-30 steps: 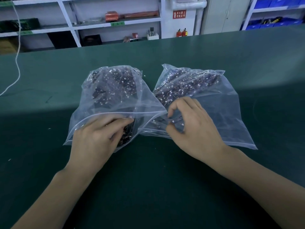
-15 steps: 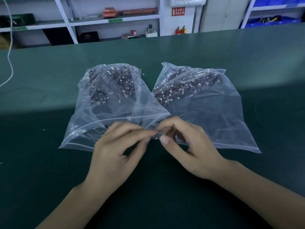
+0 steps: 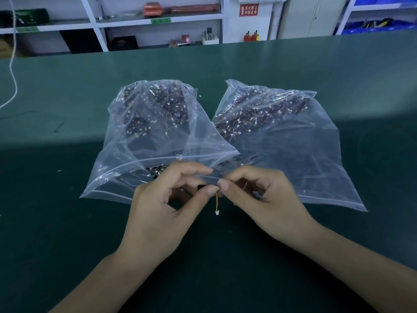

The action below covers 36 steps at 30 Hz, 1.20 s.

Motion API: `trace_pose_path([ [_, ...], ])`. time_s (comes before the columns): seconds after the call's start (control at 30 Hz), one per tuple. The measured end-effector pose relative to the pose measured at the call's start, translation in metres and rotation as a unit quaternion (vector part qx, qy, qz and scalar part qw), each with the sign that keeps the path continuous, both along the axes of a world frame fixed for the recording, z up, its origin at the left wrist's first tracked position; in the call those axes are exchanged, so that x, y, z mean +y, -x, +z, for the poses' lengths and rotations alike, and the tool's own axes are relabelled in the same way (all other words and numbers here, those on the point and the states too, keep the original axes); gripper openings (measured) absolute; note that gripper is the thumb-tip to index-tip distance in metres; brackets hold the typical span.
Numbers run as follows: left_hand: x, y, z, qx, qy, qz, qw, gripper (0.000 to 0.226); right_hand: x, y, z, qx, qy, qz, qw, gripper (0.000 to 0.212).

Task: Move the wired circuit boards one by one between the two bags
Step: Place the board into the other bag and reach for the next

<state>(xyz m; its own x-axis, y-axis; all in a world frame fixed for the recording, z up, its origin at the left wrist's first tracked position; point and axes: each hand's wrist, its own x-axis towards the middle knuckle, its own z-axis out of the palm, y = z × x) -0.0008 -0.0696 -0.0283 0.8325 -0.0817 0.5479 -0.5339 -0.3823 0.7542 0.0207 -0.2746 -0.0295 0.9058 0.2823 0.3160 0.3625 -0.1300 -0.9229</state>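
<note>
**Both hands pinch one wired board at bag mouths**

L hand (image 3: 158,208) & R hand (image 3: 261,199) meet fingertip to fingertip, each pinching a small dark circuit board (image 3: 204,187), mostly hidden. Its yellow wire (image 3: 217,201) hangs down w/ white plug. Board sits just in front of left bag (image 3: 126,163) and right bag (image 3: 304,154), prob. outside both, above green table (image 3: 67,245).

A red sign (image 3: 249,10) with white Chinese characters and a downward arrow hangs on the white wall beyond the tabletop, above two red fire extinguishers (image 3: 251,36); its characters are too small to read. Green shelf labels (image 3: 161,20) left of the sign are illegible.
</note>
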Motion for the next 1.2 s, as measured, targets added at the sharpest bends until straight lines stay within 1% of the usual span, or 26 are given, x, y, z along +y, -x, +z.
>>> trace_pose_path([
  [0.1,-0.0007,0.0014,0.0017,0.017,-0.032,0.006,0.999,0.011,-0.0003,-0.0001,0.0006,0.005,-0.001,-0.007,1.0,0.014],
  [0.13,-0.0006,0.0015,0.0026,0.012,-0.051,0.009,0.999,0.011,-0.0009,-0.0001,0.0004,0.004,0.003,-0.01,1.0,0.014],
  [0.23,-0.001,0.0026,0.0049,0.0,-0.094,0.007,0.996,0.02,-0.0018,-0.0001,0.0002,0.008,0.012,-0.017,1.0,0.018],
  [0.4,-0.0011,0.0031,0.0049,0.011,-0.085,0.018,0.996,0.024,-0.0018,-0.0009,0.0014,0.014,0.029,-0.024,0.999,0.024],
  [0.53,-0.0011,0.0018,0.0052,0.031,-0.052,0.033,0.998,0.025,-0.0021,0.0003,0.0008,0.018,0.023,0.001,1.0,0.012],
  [0.67,-0.0018,0.0028,0.0041,0.051,-0.039,0.023,0.998,0.026,-0.0018,0.0014,0.0011,0.025,0.014,0.009,1.0,0.01],
  [0.8,-0.0032,0.0044,0.0048,0.05,-0.048,0.009,0.998,0.026,-0.0029,0.0001,0.0028,0.036,-0.007,-0.001,0.999,0.013],
  [1.03,-0.0042,0.0033,0.0031,0.062,-0.035,0.008,0.997,0.028,-0.0031,0.0023,0.0044,0.043,-0.003,0.004,0.999,0.014],
  [1.2,-0.004,0.0037,0.004,0.056,-0.051,0.005,0.997,0.026,-0.0024,-0.0001,0.0021,0.047,-0.008,0.004,0.999,0.015],
])
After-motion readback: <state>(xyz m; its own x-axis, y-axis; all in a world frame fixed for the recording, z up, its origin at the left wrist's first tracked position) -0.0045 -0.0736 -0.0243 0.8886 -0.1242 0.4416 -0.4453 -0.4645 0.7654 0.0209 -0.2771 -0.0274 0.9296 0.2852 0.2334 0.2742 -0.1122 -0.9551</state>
